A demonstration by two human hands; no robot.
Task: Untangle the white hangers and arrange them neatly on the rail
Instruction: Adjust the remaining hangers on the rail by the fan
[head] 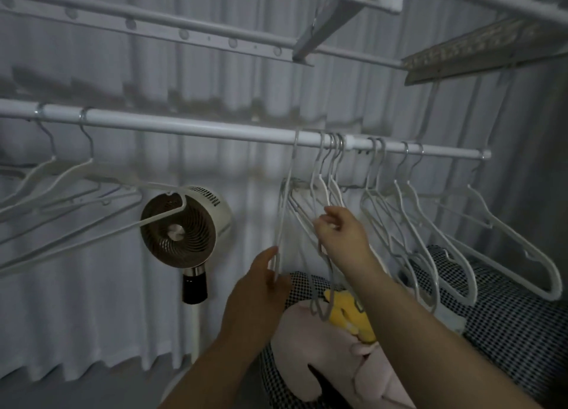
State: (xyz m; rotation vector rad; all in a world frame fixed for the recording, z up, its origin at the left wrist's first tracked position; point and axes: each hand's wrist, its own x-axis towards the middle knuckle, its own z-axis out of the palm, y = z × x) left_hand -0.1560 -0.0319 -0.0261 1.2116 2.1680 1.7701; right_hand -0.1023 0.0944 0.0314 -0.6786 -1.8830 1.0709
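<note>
Your round fan (181, 229) on a white pole (195, 332), pleated curtain (76, 301) behind it, checked bedding (507, 332) to its right, pink plush (322, 362) and yellow toy (350, 318) there, drying rack (184, 30) above the fan

Somebody's bedroom at home: clothes rail (184, 126) at twelve o'clock, fan (181, 227) at nine, checked bed (507, 332) with plush toy (322, 347) at four.

The white metal rail (190, 129) lay bare between two white plastic hangers (76, 167) and the bunched white wire hangers (321, 187); a round beige fan (178, 230) stood below.
</note>
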